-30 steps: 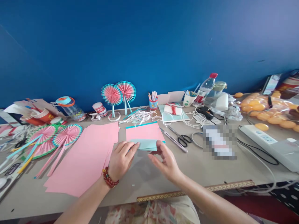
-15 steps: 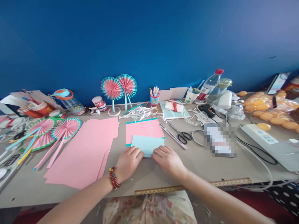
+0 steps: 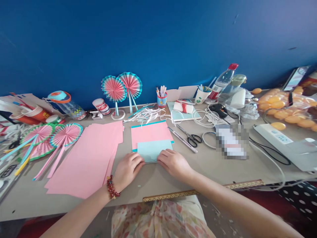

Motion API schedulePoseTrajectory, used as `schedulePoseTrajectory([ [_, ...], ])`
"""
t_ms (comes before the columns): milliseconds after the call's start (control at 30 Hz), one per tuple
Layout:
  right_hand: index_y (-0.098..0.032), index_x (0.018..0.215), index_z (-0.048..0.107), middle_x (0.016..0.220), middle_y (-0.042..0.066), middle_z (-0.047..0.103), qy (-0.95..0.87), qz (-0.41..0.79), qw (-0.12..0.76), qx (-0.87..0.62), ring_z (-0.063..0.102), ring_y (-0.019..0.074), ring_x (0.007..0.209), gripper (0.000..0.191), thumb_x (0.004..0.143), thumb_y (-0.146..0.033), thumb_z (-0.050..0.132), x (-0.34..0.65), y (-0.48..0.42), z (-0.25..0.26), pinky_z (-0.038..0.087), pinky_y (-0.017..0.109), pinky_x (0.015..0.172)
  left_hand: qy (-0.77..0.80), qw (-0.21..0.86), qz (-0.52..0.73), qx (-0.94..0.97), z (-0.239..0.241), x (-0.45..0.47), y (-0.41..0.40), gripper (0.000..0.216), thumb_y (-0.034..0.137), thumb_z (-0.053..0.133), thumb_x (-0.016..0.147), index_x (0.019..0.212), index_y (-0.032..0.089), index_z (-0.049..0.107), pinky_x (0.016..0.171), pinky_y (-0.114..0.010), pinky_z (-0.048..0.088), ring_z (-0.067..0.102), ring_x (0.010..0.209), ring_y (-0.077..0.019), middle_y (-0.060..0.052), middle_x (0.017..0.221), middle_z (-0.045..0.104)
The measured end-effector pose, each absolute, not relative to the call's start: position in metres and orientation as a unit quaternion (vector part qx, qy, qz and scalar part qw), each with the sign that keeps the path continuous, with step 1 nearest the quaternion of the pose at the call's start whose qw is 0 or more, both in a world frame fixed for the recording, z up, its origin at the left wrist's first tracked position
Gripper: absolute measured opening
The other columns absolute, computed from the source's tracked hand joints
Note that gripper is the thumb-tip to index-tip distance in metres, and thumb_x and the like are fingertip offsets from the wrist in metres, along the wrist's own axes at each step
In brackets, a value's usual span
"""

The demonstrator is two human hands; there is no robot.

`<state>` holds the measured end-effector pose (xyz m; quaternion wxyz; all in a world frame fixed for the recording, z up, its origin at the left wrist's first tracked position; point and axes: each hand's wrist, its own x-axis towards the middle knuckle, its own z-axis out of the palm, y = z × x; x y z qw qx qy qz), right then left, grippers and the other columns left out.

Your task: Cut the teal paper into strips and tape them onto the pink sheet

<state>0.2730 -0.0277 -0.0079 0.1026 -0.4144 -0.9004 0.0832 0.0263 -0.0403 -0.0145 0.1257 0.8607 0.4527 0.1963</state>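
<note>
Raised a second ago, the pale-blue paper point(image 3: 154, 150) now lies flat beyond left hand point(image 3: 130, 168) and right hand point(image 3: 174, 164), both holding its near edge, seemingly creasing it.

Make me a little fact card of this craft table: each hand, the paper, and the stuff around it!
Left hand: at the light-blue paper's near edge, left end
Right hand: at the same edge, right end
Behind the blue paper: pink sheet with blue strips, partly covered
To the left: pink paper stack
To the right: black-handled scissors
At the wall: two pink-and-blue fans
</note>
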Motion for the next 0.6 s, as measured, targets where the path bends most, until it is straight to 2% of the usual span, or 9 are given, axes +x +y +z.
schedulePoseTrajectory([
  [300,-0.018,0.095,0.061,0.093,0.007,0.067,-0.889,0.080,0.020,-0.451,0.061,0.0213,0.087,0.014,0.100,-0.028,0.053,0.252,-0.017,0.002,0.037,0.031,0.072,0.476,0.235,0.183,0.827,-0.006,0.020,-0.022,0.016,0.026,0.055,0.098,0.086,0.021,0.064,0.075,-0.026,0.047,0.063,0.082,-0.0163,-0.001,0.087,0.068],
  [600,-0.019,0.097,0.062,0.096,0.005,0.067,-0.899,0.100,0.001,-0.426,0.061,0.0195,0.088,0.025,0.102,-0.039,0.049,0.256,-0.004,-0.001,0.033,0.030,0.069,0.471,0.273,0.169,0.821,-0.005,0.016,-0.014,0.016,0.025,0.054,0.097,0.085,0.020,0.062,0.070,-0.026,0.043,0.059,0.076,-0.0152,-0.001,0.083,0.064],
])
